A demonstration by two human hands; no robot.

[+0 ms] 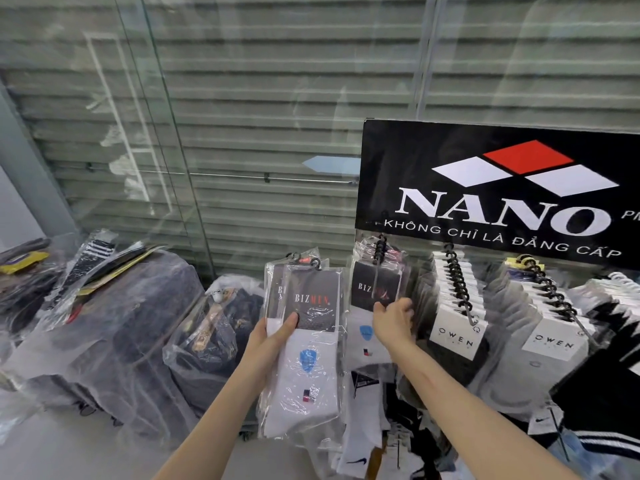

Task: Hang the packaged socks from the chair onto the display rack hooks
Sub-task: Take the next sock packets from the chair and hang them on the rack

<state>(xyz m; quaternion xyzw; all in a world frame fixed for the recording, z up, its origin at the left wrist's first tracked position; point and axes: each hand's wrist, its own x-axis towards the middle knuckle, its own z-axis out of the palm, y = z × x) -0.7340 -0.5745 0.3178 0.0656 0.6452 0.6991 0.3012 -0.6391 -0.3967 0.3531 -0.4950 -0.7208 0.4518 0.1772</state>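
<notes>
The left hand (277, 336) grips a small stack of packaged socks (308, 348), thumb across the front card, held upright just left of the display rack (495, 188). Long axis runs vertical, hanger loops at top, toes down. The right hand (393, 322) has its fingers (403, 304) closed around the tip of the leftmost hook (377, 271), where matching packs already hang. Risk: the slippery plastic sleeves may slide apart in a one-handed grip and drop, or a loop may miss the hook tip, since several loops sit stacked and misaligned.
</notes>
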